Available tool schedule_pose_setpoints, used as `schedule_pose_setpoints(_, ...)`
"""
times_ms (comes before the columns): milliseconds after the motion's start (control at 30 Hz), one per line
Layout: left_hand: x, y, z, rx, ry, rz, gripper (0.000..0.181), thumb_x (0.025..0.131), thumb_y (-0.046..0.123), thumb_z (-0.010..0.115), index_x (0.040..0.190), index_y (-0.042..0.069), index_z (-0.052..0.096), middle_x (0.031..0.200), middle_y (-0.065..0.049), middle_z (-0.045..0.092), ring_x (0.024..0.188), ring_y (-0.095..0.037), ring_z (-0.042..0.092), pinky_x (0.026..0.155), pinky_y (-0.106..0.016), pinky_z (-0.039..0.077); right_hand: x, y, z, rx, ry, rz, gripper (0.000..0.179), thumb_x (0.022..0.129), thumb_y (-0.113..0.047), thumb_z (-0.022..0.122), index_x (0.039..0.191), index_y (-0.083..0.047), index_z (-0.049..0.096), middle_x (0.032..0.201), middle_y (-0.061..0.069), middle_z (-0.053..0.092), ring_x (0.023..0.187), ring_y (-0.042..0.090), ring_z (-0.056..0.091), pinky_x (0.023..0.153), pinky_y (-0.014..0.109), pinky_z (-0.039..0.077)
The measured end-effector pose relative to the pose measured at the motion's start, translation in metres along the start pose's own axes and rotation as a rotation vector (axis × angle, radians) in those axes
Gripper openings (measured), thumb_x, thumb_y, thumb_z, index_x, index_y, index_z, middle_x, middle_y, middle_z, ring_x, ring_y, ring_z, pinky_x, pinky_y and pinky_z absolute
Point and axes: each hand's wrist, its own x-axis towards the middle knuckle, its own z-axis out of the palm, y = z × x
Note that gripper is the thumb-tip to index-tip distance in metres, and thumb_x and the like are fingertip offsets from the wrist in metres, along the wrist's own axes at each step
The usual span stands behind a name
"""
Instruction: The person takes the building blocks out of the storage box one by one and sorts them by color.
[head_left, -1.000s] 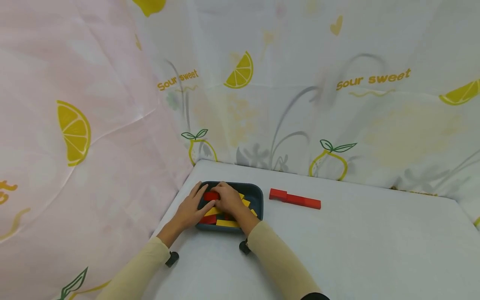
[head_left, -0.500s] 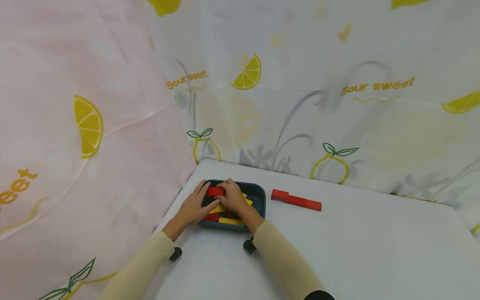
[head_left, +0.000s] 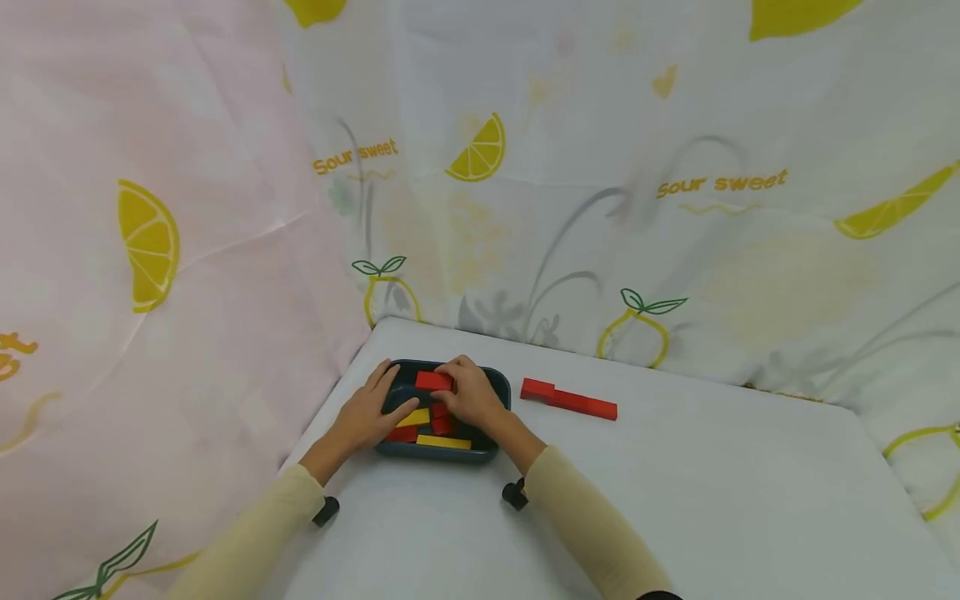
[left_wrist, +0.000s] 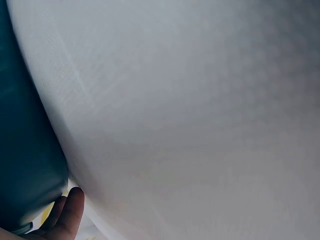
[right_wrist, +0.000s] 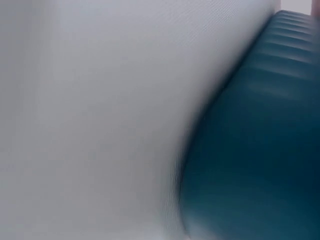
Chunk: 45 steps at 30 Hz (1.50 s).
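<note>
My right hand reaches into a dark blue bin in the head view and pinches a red block near the bin's far side. Along the bin's left rim lies my left hand, its fingers fairly straight and its thumb spread inward over the rim. Left fingertips show beside the bin's outer wall in the left wrist view. Below the hands, a long yellow block, a shorter yellow block and more red blocks lie inside. My right hand hides part of the contents.
On the white table, right of the bin, red blocks lie in a line, the left end standing higher. A printed cloth rises behind the table and another on the left. The right wrist view shows mostly tabletop and the bin's outer wall.
My right hand has shifted rightward within the bin with the red block. Yellow blocks seen earlier near the bin's right side are now out of sight. My left hand stays at the rim.
</note>
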Motion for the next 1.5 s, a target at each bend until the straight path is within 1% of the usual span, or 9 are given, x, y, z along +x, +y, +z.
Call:
schedule_pose_setpoints(333, -0.003, 0.000, 0.000, 0.002, -0.014, 0.004, 0.090, 0.093, 0.069, 0.045, 0.157, 0.009, 0.025, 0.165, -0.017, 0.017, 0.134, -0.049, 0.043, 0.106, -0.068, 0.036, -0.017, 0.000, -0.021, 0.021, -0.007, -0.057, 0.034, 0.088, -0.019, 0.076, 0.119, -0.007, 0.069, 0.110, 0.009, 0.063, 0.092, 0.019, 0.061, 0.081, 0.028, 0.054)
schedule_pose_setpoints(433, -0.002, 0.001, 0.000, 0.002, -0.013, -0.002, 0.089, 0.093, 0.069, 0.046, 0.157, 0.011, 0.025, 0.165, -0.016, 0.015, 0.136, -0.048, 0.041, 0.107, -0.069, 0.034, -0.022, 0.000, -0.029, 0.064, -0.003, -0.036, 0.034, 0.087, -0.021, 0.076, 0.119, -0.008, 0.069, 0.110, 0.008, 0.064, 0.088, 0.017, 0.058, 0.075, 0.025, 0.052)
schedule_pose_setpoints(533, -0.002, 0.002, -0.001, 0.002, -0.012, -0.009, 0.086, 0.094, 0.065, 0.049, 0.157, 0.012, 0.026, 0.165, -0.015, 0.016, 0.137, -0.048, 0.040, 0.108, -0.069, 0.033, -0.028, 0.000, -0.037, 0.114, 0.001, 0.013, 0.036, 0.086, -0.023, 0.078, 0.118, -0.009, 0.069, 0.109, 0.007, 0.063, 0.082, 0.015, 0.054, 0.068, 0.021, 0.048)
schedule_pose_setpoints(667, -0.005, 0.003, 0.000, 0.000, -0.034, -0.026, 0.084, 0.094, 0.063, 0.051, 0.157, 0.012, 0.027, 0.165, -0.015, 0.017, 0.138, -0.047, 0.040, 0.108, -0.069, 0.033, -0.040, 0.003, -0.046, 0.127, -0.030, 0.053, 0.035, 0.086, -0.022, 0.077, 0.118, -0.010, 0.069, 0.107, 0.006, 0.062, 0.083, 0.014, 0.052, 0.067, 0.019, 0.047)
schedule_pose_setpoints(800, -0.008, 0.004, 0.001, -0.008, -0.044, -0.026, 0.085, 0.094, 0.062, 0.052, 0.157, 0.012, 0.026, 0.165, -0.016, 0.016, 0.138, -0.047, 0.039, 0.109, -0.068, 0.033, -0.051, 0.013, -0.054, 0.116, -0.021, 0.058, 0.033, 0.086, -0.019, 0.078, 0.116, -0.009, 0.070, 0.106, 0.006, 0.063, 0.083, 0.015, 0.052, 0.067, 0.020, 0.048)
schedule_pose_setpoints(933, -0.004, 0.004, -0.001, -0.020, -0.015, -0.007, 0.084, 0.094, 0.061, 0.053, 0.156, 0.011, 0.027, 0.165, -0.015, 0.016, 0.139, -0.046, 0.039, 0.109, -0.067, 0.033, -0.055, 0.027, -0.066, 0.103, 0.033, 0.060, 0.033, 0.084, -0.017, 0.079, 0.114, -0.008, 0.070, 0.106, 0.007, 0.064, 0.081, 0.015, 0.053, 0.067, 0.021, 0.048)
schedule_pose_setpoints(1100, -0.001, 0.004, -0.004, -0.015, -0.013, -0.004, 0.084, 0.094, 0.062, 0.052, 0.156, 0.011, 0.027, 0.165, -0.015, 0.016, 0.138, -0.046, 0.040, 0.109, -0.067, 0.033, -0.061, 0.043, -0.080, 0.106, 0.049, 0.108, 0.033, 0.084, -0.016, 0.080, 0.115, -0.009, 0.070, 0.106, 0.006, 0.064, 0.083, 0.016, 0.054, 0.070, 0.023, 0.050)
schedule_pose_setpoints(1267, -0.002, 0.002, -0.002, -0.018, -0.019, -0.003, 0.083, 0.094, 0.060, 0.053, 0.156, 0.011, 0.028, 0.165, -0.016, 0.016, 0.139, -0.045, 0.039, 0.109, -0.067, 0.033, -0.074, 0.059, -0.088, 0.097, 0.052, 0.152, 0.033, 0.084, -0.016, 0.079, 0.115, -0.010, 0.070, 0.107, 0.006, 0.064, 0.088, 0.018, 0.055, 0.073, 0.024, 0.050)
schedule_pose_setpoints(1500, -0.002, 0.002, 0.000, -0.028, -0.009, 0.004, 0.083, 0.094, 0.061, 0.053, 0.156, 0.012, 0.028, 0.165, -0.015, 0.016, 0.140, -0.045, 0.039, 0.110, -0.067, 0.032, -0.092, 0.081, -0.103, 0.060, 0.079, 0.193, 0.034, 0.083, -0.013, 0.080, 0.115, -0.007, 0.070, 0.107, 0.010, 0.065, 0.085, 0.019, 0.056, 0.072, 0.026, 0.050)
